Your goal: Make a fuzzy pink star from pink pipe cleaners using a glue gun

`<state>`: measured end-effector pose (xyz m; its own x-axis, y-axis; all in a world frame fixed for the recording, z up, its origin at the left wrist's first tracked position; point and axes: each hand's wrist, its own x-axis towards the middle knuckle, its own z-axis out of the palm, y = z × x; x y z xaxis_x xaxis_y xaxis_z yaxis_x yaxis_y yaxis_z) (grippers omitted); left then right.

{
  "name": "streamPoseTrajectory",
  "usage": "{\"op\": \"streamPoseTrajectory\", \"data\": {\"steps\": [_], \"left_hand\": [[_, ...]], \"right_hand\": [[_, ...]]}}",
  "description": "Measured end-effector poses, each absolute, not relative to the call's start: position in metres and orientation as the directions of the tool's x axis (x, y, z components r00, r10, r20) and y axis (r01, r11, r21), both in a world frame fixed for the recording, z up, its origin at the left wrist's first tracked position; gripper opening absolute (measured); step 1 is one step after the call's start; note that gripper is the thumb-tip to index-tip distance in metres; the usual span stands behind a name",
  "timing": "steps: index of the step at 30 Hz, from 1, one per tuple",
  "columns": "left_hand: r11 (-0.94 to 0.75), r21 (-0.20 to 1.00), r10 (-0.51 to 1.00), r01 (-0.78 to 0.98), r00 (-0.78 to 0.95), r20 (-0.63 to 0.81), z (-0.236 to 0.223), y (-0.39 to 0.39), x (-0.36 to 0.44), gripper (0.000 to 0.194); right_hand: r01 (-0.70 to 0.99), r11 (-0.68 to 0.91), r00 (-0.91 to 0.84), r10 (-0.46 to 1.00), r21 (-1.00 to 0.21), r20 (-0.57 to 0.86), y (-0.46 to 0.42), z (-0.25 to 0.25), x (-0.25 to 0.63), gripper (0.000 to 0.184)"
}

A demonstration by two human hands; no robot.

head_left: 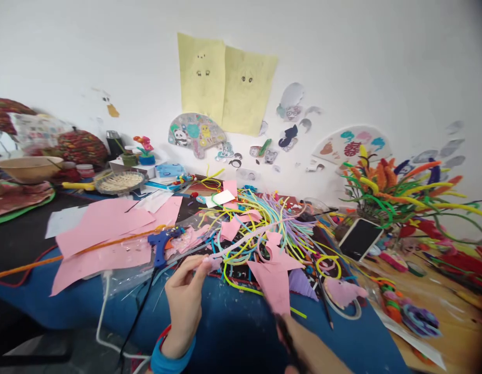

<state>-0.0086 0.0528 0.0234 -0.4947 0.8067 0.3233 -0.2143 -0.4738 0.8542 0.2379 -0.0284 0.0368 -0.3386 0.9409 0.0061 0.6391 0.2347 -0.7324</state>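
Observation:
My left hand point(185, 296), wearing a blue cuff at the wrist, is closed in a pinch on a pale pink pipe cleaner point(243, 241). The strand runs from the fingertips up and right over a tangle of pipe cleaners; a small pink bit shows by the thumb. Low in the view, my right hand point(313, 349) is closed around a dark, long tool point(288, 340), blurred by motion, so its kind is unclear. Just beyond the tool lies a cut pink sheet point(270, 283). Left of my left hand is a blue hot glue gun point(160, 248).
Large pink sheets point(104, 223) lie at the left, near a white cable point(103, 322). A phone point(360, 240) leans before a bunch of colourful pipe-cleaner stems point(392, 182). A pencil point(327, 306) and a pink shape point(344, 292) lie right. Behind stands a wall with yellow paper point(202, 78).

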Motion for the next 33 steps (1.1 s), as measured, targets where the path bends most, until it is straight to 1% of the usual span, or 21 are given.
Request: {"op": "streamPoseTrajectory", "data": {"steps": [2, 4, 6, 9, 11, 14, 18, 21, 24, 29, 33], "left_hand": [[-0.525, 0.816, 0.799, -0.242, -0.471, 0.374, 0.026, 0.048, -0.007, 0.008], [-0.533, 0.804, 0.818, -0.266, -0.407, 0.407, 0.028, 0.043, -0.004, 0.005], [-0.509, 0.815, 0.851, -0.276, -0.307, 0.427, 0.029, 0.037, -0.001, 0.005], [-0.454, 0.850, 0.891, -0.268, -0.155, 0.427, 0.032, 0.027, 0.004, 0.008], [-0.418, 0.869, 0.908, -0.266, -0.085, 0.410, 0.035, 0.022, 0.008, 0.011], [-0.342, 0.896, 0.938, -0.282, -0.047, 0.343, 0.039, 0.019, 0.010, 0.014], [-0.213, 0.926, 0.968, -0.312, 0.061, 0.243, 0.043, 0.024, 0.009, 0.017], [-0.114, 0.942, 0.975, -0.317, 0.144, 0.167, 0.044, 0.027, 0.006, 0.022], [-0.063, 0.946, 0.978, -0.319, 0.167, 0.122, 0.044, 0.028, 0.007, 0.023], [-0.094, 0.955, 0.981, -0.281, 0.140, 0.137, 0.043, 0.025, 0.011, 0.012], [-0.091, 0.956, 0.983, -0.280, 0.127, 0.131, 0.042, 0.025, 0.015, 0.012]], "right_hand": [[0.672, 0.163, -0.368, 0.920, -0.722, -0.134, -0.034, 0.020, 0.228, 0.053], [0.687, 0.119, -0.363, 0.911, -0.717, -0.197, -0.035, 0.012, 0.218, 0.052], [0.671, 0.121, -0.370, 0.910, -0.732, -0.188, -0.034, 0.010, 0.209, 0.056], [0.585, 0.174, -0.419, 0.901, -0.792, -0.111, -0.030, 0.015, 0.198, 0.073], [0.522, 0.201, -0.442, 0.895, -0.829, -0.062, -0.027, 0.017, 0.192, 0.083], [0.466, 0.204, -0.444, 0.895, -0.861, -0.029, -0.026, 0.017, 0.189, 0.083], [0.446, 0.153, -0.446, 0.892, -0.882, -0.071, -0.028, 0.017, 0.196, 0.083], [0.432, 0.166, -0.502, 0.861, -0.886, -0.084, -0.029, 0.021, 0.203, 0.080], [0.433, 0.188, -0.526, 0.847, -0.882, -0.078, -0.029, 0.022, 0.208, 0.079], [0.432, 0.186, -0.515, 0.854, -0.882, -0.072, -0.029, 0.019, 0.203, 0.074], [0.402, 0.149, -0.480, 0.874, -0.903, -0.069, -0.031, 0.019, 0.195, 0.073]]}}
